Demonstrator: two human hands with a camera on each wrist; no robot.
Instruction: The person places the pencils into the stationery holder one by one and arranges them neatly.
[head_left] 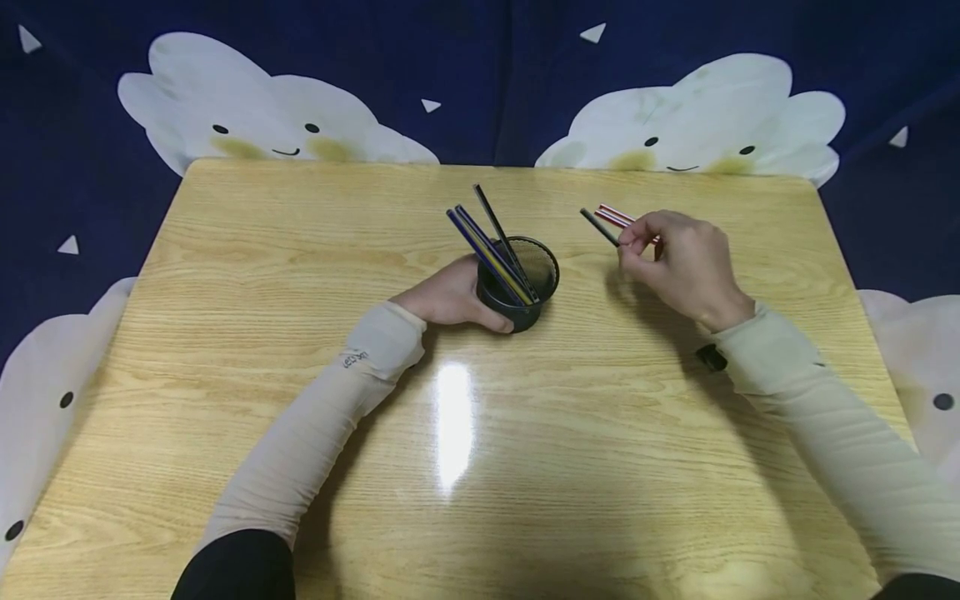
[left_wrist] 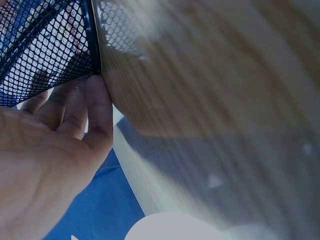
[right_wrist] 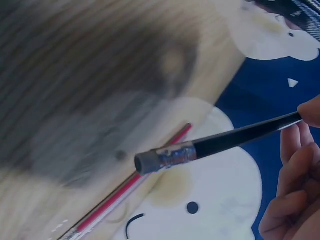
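My left hand (head_left: pixel 453 293) holds a black mesh pen cup (head_left: pixel 542 265) around its side, thumb toward the front. In the left wrist view, the fingers (left_wrist: pixel 100 112) lie against the mesh near the table. Two blue-and-yellow striped pencils (head_left: pixel 480 246) and a black pencil (head_left: pixel 493 212) lean leftward out of the cup. Above the table to the right, my right hand (head_left: pixel 686 262) pinches a dark pencil (right_wrist: pixel 235 139) between thumb and finger. That pencil ends in a grey tip above a patterned band. Red-and-white striped pencils (head_left: pixel 615 216) lie beyond the right hand, partly hidden by it.
The wooden table (head_left: pixel 300 217) has rounded far corners and a bright light reflection near its middle. Dark blue cloth (head_left: pixel 480 75) printed with white clouds surrounds it. A small black object (head_left: pixel 711 358) shows at the right cuff.
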